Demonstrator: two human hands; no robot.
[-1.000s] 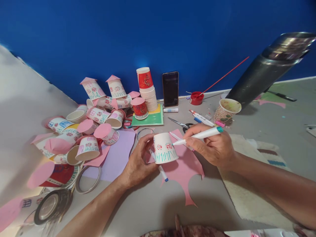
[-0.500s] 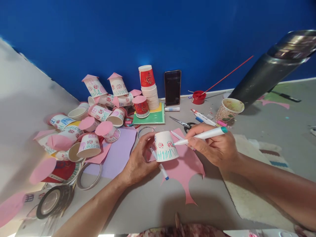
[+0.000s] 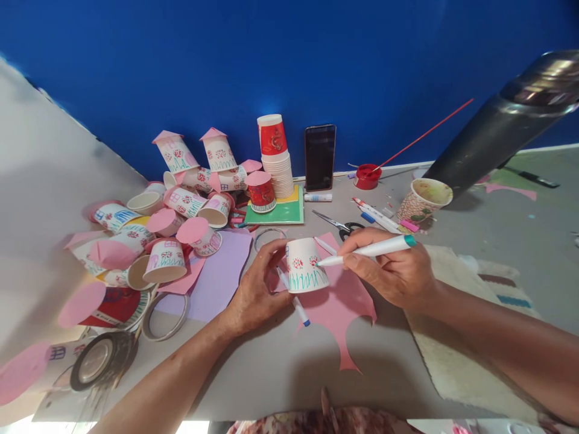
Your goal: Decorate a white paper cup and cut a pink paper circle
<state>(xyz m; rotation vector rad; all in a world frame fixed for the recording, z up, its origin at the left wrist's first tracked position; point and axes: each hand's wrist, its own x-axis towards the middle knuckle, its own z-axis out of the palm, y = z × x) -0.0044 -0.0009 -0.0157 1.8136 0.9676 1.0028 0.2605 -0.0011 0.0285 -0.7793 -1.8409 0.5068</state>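
My left hand (image 3: 260,289) grips a white paper cup (image 3: 305,274) turned upside down, with its fingers round the cup's left side. Red flower clusters and green zigzag grass strokes are drawn on the cup. In my right hand (image 3: 391,265) is a white marker (image 3: 377,249) with a green end; its tip meets the cup at the right-hand flowers. Cut pink paper (image 3: 341,307) lies below the cup. A blue-ended marker (image 3: 301,312) rests on it beside my left hand. Beyond my right hand are black-handled scissors (image 3: 337,223).
Several decorated cups with pink paper tops (image 3: 165,262) crowd the left side. A cup stack (image 3: 277,163), a phone (image 3: 319,158) and a red pot (image 3: 367,176) stand by the blue wall. At right are a patterned cup (image 3: 423,202), a dark flask (image 3: 488,135) and a cloth (image 3: 447,337).
The view has shifted slightly. The cup has turned a little in my left hand, and the marker tip stays at the right-hand flowers.
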